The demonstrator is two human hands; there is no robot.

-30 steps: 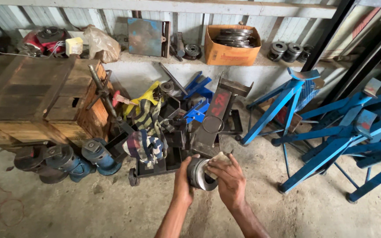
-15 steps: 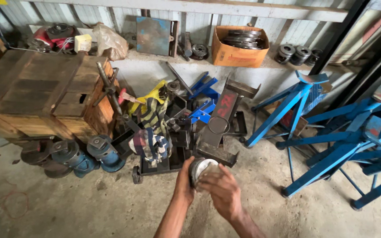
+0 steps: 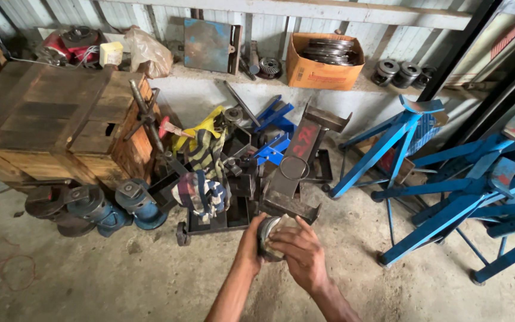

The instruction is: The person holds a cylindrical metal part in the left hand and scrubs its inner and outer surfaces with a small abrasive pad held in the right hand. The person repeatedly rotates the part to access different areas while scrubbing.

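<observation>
A short round metal part [image 3: 267,231], grey and ring-shaped, is held low in the middle of the head view. My left hand [image 3: 250,243] grips it from the left side. My right hand [image 3: 301,249] lies over its right face with fingers spread across it, covering most of the part. Both forearms come up from the bottom edge. Just beyond the hands lies a dark steel channel piece [image 3: 293,173] with red marks, amid a pile of tools and striped cloth [image 3: 201,189].
A wooden crate [image 3: 55,119] stands at the left, with blue round metal units [image 3: 117,206] on the floor before it. Blue steel stands [image 3: 448,197] fill the right. A cardboard box [image 3: 323,68] of metal rings sits on the back ledge.
The view has shifted slightly left and down. My right hand has slid further over the round part, covering more of its face. My left hand keeps its grip.
</observation>
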